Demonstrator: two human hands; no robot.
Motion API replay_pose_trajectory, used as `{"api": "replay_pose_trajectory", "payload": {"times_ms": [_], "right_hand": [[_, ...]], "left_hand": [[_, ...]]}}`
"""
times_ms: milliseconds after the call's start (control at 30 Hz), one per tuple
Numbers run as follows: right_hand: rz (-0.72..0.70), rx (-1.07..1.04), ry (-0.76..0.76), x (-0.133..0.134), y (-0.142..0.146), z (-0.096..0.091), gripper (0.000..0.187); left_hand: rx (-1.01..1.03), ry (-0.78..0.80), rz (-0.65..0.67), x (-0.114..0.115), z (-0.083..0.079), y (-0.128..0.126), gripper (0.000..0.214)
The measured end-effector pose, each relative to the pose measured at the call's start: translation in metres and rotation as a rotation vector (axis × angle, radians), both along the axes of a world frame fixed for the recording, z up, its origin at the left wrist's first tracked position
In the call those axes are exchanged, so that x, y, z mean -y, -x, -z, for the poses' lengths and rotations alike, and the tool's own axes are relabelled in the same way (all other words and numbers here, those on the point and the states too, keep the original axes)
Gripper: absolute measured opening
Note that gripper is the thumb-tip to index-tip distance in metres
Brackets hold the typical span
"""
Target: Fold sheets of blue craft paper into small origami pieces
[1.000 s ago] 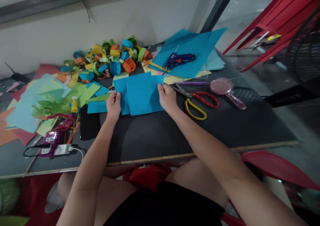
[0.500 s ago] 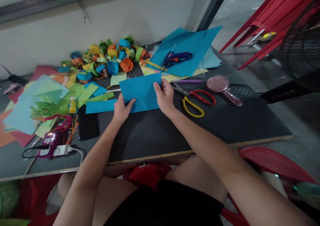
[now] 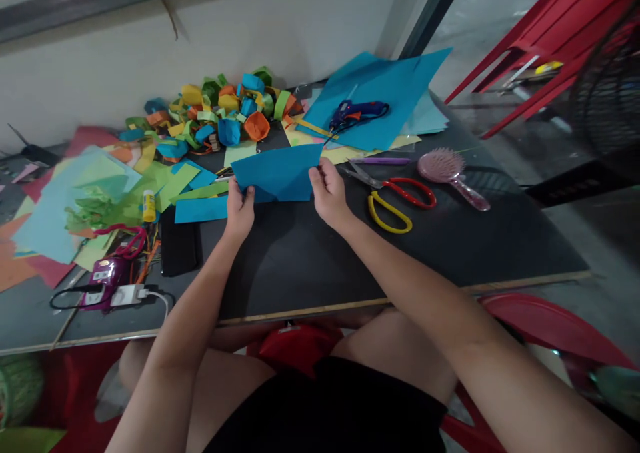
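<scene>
A blue sheet of paper (image 3: pixel 280 173) is held up above the table between my two hands, its face slightly bowed. My left hand (image 3: pixel 241 207) pinches its left edge, thumb in front. At the right edge, my right hand (image 3: pixel 329 189) grips it between thumb and fingers. A blue paper strip (image 3: pixel 200 210) lies just left of my left hand. To the right of my right hand rest scissors (image 3: pixel 390 203) with one red and one yellow handle loop, blades pointing away. Behind them is a purple pen-like stick (image 3: pixel 385 161).
Folded paper pieces (image 3: pixel 230 109) are heaped by the wall. A glue gun (image 3: pixel 357 111) lies on blue sheets (image 3: pixel 395 79). On the right is a hairbrush (image 3: pixel 450 173). To the left are a glue stick (image 3: pixel 149 206), a phone (image 3: pixel 179 247) and a purple power socket (image 3: pixel 107 281).
The blue sheet has tilted and bowed, so its front face looks shorter. My left hand has shifted slightly, its thumb moving toward the sheet's left edge. The view has moved a little.
</scene>
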State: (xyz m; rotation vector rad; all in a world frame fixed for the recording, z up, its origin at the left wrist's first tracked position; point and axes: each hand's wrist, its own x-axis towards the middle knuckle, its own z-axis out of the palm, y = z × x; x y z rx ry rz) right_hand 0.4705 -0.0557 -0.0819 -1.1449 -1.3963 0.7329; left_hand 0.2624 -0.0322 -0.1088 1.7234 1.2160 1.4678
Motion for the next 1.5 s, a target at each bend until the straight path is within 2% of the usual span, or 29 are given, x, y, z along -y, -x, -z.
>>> {"api": "replay_pose_trajectory", "payload": {"times_ms": [133,233,367,567,667,867,1033,1333,1500], "right_hand": [[-0.057,-0.08,-0.034,-0.005,0.003,0.006,0.055],[-0.081,-0.095,-0.005,-0.008,0.002,0.008,0.056],[-0.073,-0.048,0.009,-0.014,-0.003,0.01,0.053],[-0.051,-0.048,0.007,-0.015,-0.005,0.009,0.053],[-0.078,-0.025,0.003,-0.015,-0.005,0.013,0.052],[0.029,0.176,0.001,-0.022,-0.01,0.021,0.059],[-0.02,0.177,-0.011,-0.017,-0.01,0.015,0.055],[-0.04,0.197,-0.009,-0.015,-0.009,0.013,0.052],[-0.026,0.211,-0.006,-0.014,-0.009,0.012,0.053]], "left_hand": [[0.075,0.079,0.046,-0.003,0.006,0.004,0.055],[0.079,0.112,0.069,-0.003,0.007,0.006,0.061],[0.085,0.141,0.078,-0.002,0.007,0.008,0.063],[0.039,0.144,0.107,-0.004,0.005,0.011,0.054],[-0.007,0.105,0.085,-0.003,0.003,0.012,0.051],[-0.053,0.087,0.008,-0.003,0.003,0.012,0.047],[-0.027,0.082,0.082,-0.003,0.004,0.013,0.053],[-0.083,0.103,-0.001,-0.002,0.002,0.017,0.048],[-0.124,0.117,-0.006,0.002,-0.006,0.016,0.039]]}}
